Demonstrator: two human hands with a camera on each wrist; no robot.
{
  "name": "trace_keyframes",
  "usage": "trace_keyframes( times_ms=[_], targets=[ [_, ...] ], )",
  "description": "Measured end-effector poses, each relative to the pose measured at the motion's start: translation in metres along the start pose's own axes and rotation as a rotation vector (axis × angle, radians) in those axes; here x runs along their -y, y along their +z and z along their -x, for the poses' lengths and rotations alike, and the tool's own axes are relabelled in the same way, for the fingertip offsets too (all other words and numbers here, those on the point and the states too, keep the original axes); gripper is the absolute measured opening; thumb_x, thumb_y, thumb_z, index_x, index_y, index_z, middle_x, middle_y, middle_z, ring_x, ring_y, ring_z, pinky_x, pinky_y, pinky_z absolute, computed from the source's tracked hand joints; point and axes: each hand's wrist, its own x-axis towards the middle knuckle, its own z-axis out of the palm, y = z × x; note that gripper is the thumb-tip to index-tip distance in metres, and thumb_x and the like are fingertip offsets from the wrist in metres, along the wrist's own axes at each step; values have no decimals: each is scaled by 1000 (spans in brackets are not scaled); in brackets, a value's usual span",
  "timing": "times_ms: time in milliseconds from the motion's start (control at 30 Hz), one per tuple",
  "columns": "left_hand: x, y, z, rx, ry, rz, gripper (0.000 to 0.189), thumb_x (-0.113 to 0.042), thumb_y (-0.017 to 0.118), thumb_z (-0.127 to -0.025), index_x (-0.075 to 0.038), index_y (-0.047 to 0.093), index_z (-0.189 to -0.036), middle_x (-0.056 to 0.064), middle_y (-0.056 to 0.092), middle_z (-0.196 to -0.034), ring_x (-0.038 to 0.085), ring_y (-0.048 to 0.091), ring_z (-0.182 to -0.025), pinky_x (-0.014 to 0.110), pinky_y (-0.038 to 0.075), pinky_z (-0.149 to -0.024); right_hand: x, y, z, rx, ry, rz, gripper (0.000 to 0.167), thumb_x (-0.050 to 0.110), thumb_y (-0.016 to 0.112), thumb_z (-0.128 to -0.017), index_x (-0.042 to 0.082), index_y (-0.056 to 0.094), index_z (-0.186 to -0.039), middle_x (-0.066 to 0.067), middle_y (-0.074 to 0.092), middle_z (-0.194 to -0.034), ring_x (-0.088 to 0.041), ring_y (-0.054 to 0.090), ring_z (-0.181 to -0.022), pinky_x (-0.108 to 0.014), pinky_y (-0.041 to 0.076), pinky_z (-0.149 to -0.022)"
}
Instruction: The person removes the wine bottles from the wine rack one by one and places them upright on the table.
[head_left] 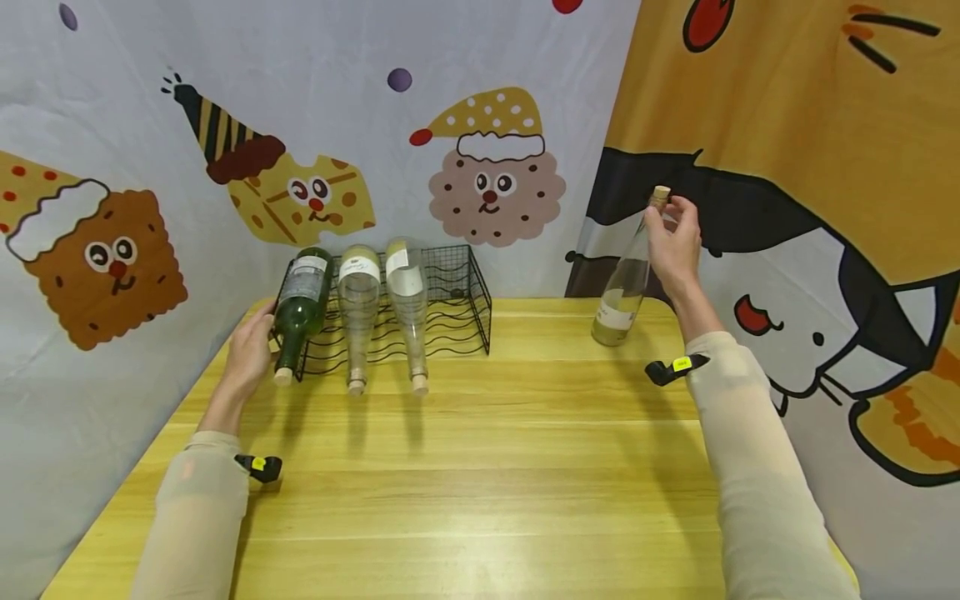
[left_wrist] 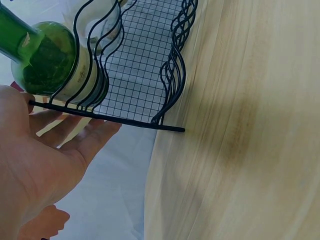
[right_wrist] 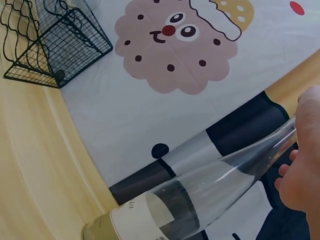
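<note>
The clear bottle (head_left: 628, 279), likely stiff, slippery and breakable, seems best held by its slim neck, where my right hand (head_left: 675, 242) pinches it, tilted down over the table's (head_left: 487, 467) right end, well apart from my left hand (head_left: 250, 350), its fingers nearly straight against the rack (head_left: 480, 304).

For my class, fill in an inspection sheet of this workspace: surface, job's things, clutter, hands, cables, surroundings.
Surface: wood-grain table
Job's things: black wire rack bearing one green bottle and two clear bottles; a separate clear bottle at right; all corked
Clutter: nothing seen
Hands: left hand against the rack's left end; right hand holds the separate clear bottle near its top
Cables: nothing seen
Surroundings: cartoon-printed backdrop
</note>
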Motion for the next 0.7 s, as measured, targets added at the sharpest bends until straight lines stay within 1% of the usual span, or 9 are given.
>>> trace_keyframes(
  times_ms=[167,400,500,600,700],
  targets=[
    [-1,0,-1,-4,-8,-15,67,-42,11,-122,-15,12,-183,23,13,-189,55,24,-170,77,43,-125,1,-4,6,-19,-9,-12,73,57,53,-114,22,33,-176,-5,45,-178,-25,50,-162,-41,45,-136],
    [-2,-1,-1,-5,-9,-26,67,-42,11,-122,-16,13,-183,22,14,-189,54,24,-171,76,43,-126,3,-9,15,-15,-7,-25,74,56,50,-115,25,27,-178,-3,35,-185,-25,40,-169,-42,36,-142],
    [-2,-1,-1,3,-8,-14,68,-43,11,-122,-15,12,-183,22,12,-190,54,22,-171,77,42,-126,4,-9,20,-22,-31,-29,74,55,50,-116,25,26,-179,-2,33,-186,-24,37,-171,-41,31,-145],
    [-2,0,0,12,-7,1,68,-44,11,-122,-15,10,-183,22,9,-190,54,18,-172,79,41,-126,7,-9,26,-38,-56,-32,73,54,51,-116,25,26,-179,0,31,-187,-20,35,-173,-40,27,-146],
    [-3,0,1,11,-4,3,69,-45,12,-122,-15,11,-183,22,10,-190,54,18,-172,80,41,-126,11,-8,30,-56,-85,-36,72,52,52,-117,25,27,-179,2,29,-188,-17,33,-173,-39,26,-147]
  ],
)
